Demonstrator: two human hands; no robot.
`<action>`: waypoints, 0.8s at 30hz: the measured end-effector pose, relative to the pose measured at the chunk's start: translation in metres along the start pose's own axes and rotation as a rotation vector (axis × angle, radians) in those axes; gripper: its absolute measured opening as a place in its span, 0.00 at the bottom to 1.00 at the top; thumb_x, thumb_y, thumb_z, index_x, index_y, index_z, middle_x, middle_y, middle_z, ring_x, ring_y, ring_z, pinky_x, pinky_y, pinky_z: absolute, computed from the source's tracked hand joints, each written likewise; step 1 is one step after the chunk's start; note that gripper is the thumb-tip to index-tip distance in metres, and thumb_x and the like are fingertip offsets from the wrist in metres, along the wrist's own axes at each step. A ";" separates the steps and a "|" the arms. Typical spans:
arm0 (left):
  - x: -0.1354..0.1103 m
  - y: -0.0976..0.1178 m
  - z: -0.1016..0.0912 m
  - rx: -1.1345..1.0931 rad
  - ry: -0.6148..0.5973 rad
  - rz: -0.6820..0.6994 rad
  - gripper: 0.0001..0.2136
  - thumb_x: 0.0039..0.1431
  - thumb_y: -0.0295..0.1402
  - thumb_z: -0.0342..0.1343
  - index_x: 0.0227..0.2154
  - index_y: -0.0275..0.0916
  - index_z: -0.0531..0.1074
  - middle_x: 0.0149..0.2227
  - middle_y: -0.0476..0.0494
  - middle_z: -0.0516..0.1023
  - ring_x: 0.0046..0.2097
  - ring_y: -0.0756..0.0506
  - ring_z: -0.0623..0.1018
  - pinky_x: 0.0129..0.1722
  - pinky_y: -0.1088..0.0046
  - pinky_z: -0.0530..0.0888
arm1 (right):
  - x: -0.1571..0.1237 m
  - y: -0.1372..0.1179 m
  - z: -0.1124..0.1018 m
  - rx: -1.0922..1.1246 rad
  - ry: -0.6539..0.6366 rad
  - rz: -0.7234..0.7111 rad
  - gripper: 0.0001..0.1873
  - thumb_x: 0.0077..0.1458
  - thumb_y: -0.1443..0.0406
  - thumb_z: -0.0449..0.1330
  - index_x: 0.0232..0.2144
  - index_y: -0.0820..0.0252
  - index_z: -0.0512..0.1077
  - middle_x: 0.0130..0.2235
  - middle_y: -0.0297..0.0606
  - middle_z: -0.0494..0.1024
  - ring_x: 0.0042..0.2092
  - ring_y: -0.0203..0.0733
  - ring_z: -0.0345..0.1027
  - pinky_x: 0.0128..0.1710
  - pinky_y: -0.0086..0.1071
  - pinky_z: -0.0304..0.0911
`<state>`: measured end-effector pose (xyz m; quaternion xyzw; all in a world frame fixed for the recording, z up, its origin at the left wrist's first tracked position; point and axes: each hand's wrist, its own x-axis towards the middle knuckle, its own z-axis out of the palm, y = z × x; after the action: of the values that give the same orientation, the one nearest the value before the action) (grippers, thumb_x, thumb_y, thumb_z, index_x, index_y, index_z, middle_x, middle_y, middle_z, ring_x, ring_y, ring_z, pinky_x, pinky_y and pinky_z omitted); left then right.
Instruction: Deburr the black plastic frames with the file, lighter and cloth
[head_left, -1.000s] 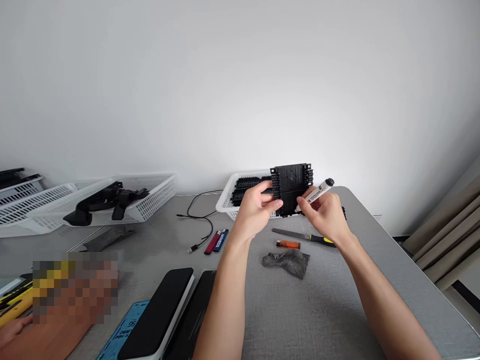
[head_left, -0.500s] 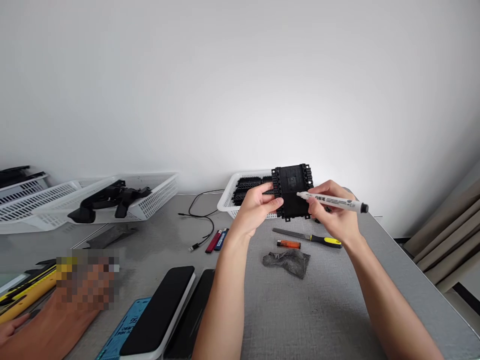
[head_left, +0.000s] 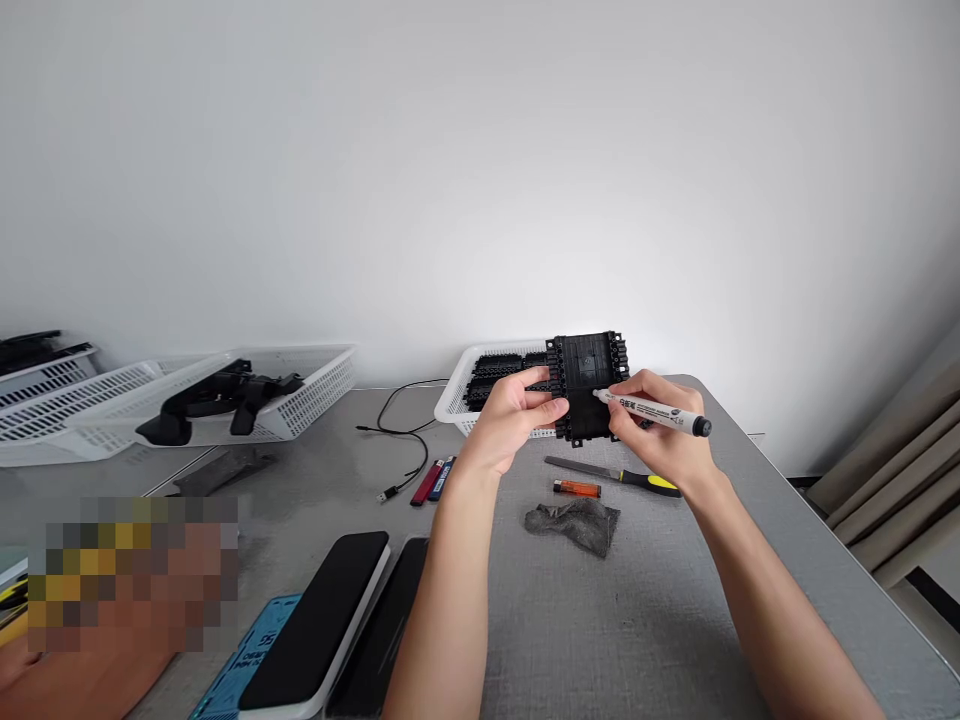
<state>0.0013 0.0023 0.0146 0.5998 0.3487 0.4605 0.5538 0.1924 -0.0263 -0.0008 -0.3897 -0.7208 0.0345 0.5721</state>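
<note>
1. Black plastic plate [head_left: 586, 375] is held up above the far part of the grey surface [head_left: 600, 630], its broad face turned to the camera, toothed edges shown on both sides.
2. Its left edge is gripped by the left hand [head_left: 504, 420]: the thumb is laid on the front, the other fingers are reached behind, closed down to the thickness of the edge.
3. White marker [head_left: 656, 408] is pinched by the right hand [head_left: 664, 440], fingers drawn together around the barrel near the tip. The tip is brought to the middle of the plate's face; whether it is pressed on cannot be told.
4. Below the hands, a file [head_left: 611, 475], an orange lighter [head_left: 577, 489] and a crumpled grey cloth [head_left: 577, 525] are laid out, each nearer than the last.
5. Behind the left hand, a small white basket [head_left: 448, 402] is stocked with dark ribbed parts [head_left: 495, 375]. A black cable [head_left: 386, 427] is looped beside it, a red item [head_left: 427, 483] and a blue item [head_left: 444, 480] set near its plug.
6. Nearer, a white-edged device [head_left: 319, 620] is rested partly over a blue panel [head_left: 259, 640].
7. Far left, another person's forearm [head_left: 105, 680] is seen, the hand pixelated.
</note>
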 end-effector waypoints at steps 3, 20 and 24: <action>0.000 0.000 0.001 0.005 0.000 0.001 0.27 0.42 0.36 0.69 0.47 0.32 0.71 0.32 0.41 0.82 0.35 0.43 0.80 0.39 0.68 0.72 | 0.000 0.000 0.000 -0.012 0.006 -0.020 0.02 0.51 0.68 0.59 0.27 0.59 0.71 0.21 0.29 0.72 0.20 0.30 0.59 0.21 0.26 0.55; -0.003 0.002 0.005 0.051 0.005 -0.029 0.27 0.45 0.37 0.67 0.50 0.35 0.71 0.33 0.41 0.81 0.36 0.42 0.80 0.36 0.68 0.73 | -0.001 0.006 0.002 -0.023 0.157 -0.160 0.01 0.54 0.67 0.59 0.32 0.56 0.71 0.28 0.34 0.77 0.24 0.33 0.64 0.24 0.29 0.61; -0.003 -0.001 0.005 0.143 0.009 -0.063 0.32 0.47 0.34 0.67 0.56 0.34 0.67 0.32 0.42 0.81 0.35 0.44 0.78 0.38 0.67 0.72 | -0.002 -0.001 -0.002 0.029 0.214 -0.045 0.05 0.54 0.66 0.61 0.36 0.56 0.73 0.29 0.35 0.77 0.26 0.36 0.68 0.25 0.30 0.64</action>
<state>0.0052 -0.0025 0.0136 0.6243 0.4020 0.4195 0.5221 0.1933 -0.0286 -0.0012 -0.3665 -0.6636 -0.0100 0.6521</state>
